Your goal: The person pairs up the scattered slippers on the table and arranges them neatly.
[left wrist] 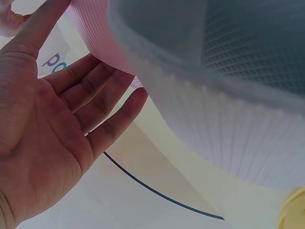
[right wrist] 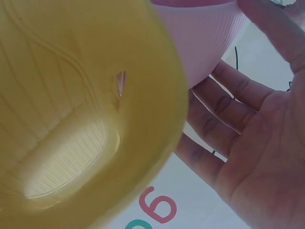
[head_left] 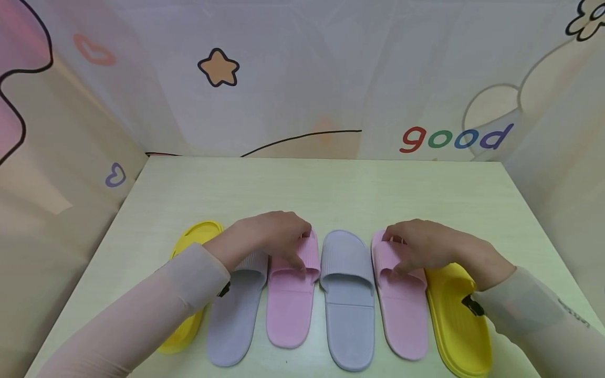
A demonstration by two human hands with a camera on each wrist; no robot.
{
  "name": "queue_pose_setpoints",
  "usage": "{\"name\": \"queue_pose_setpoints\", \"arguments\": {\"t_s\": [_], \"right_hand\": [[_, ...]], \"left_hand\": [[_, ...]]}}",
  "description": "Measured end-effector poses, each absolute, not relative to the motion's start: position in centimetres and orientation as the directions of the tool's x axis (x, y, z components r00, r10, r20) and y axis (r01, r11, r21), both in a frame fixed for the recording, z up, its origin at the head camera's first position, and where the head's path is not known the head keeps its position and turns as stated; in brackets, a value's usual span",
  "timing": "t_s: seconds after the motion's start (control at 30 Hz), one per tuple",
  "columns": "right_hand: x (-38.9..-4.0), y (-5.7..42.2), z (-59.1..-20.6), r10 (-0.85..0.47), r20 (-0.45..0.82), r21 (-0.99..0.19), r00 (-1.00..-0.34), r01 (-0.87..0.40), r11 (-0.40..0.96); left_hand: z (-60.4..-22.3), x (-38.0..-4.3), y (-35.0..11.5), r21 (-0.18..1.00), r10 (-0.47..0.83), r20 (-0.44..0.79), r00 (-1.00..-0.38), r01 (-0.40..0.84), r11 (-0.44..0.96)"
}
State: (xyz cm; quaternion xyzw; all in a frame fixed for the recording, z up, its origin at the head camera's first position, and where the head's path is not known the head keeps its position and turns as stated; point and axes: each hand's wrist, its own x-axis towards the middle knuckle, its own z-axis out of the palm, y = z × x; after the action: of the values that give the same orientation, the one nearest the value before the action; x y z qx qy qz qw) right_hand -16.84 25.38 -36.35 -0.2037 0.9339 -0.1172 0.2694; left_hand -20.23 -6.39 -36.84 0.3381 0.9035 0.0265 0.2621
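Observation:
Six slippers stand in a row, toes pointing away. With thumb at the strap's near edge and fingers at its front, my left hand (head_left: 282,234) grips the left pink slipper (head_left: 289,316). My right hand (head_left: 419,242) holds the right pink slipper (head_left: 405,324) the same way, its fingers under the front of the ribbed pink strap (right wrist: 200,40) in the right wrist view. Between the two lies a grey slipper (head_left: 351,328). A second grey slipper (head_left: 230,331) sits left of the left pink one, partly behind my forearm.
A yellow slipper (head_left: 186,333) forms the left end of the row, partly hidden by my left arm. Another yellow slipper (head_left: 460,325) lies at the right end, beneath my right wrist. Printed cloth walls (head_left: 302,79) stand behind and beside the pale table (head_left: 326,189).

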Motion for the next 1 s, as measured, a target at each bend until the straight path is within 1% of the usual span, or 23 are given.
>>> {"name": "queue_pose_setpoints", "arguments": {"t_s": [0.37, 0.67, 1.0], "right_hand": [[-17.5, 25.2, -36.1, -0.457, -0.413, -0.3, -0.788, -0.356, 0.885], [-18.0, 25.0, -36.2, -0.432, -0.39, -0.273, -0.813, -0.346, 0.898], [-19.0, 24.9, -36.1, -0.421, -0.332, -0.252, -0.844, -0.351, 0.902]], "left_hand": [[-36.4, -21.1, -6.3, 0.24, 0.629, -0.434, -0.645, 0.59, 0.771], [-36.6, -21.7, -6.4, 0.225, 0.612, -0.434, -0.661, 0.579, 0.784], [-36.6, -23.3, -6.4, 0.223, 0.622, -0.391, -0.678, 0.586, 0.779]]}}
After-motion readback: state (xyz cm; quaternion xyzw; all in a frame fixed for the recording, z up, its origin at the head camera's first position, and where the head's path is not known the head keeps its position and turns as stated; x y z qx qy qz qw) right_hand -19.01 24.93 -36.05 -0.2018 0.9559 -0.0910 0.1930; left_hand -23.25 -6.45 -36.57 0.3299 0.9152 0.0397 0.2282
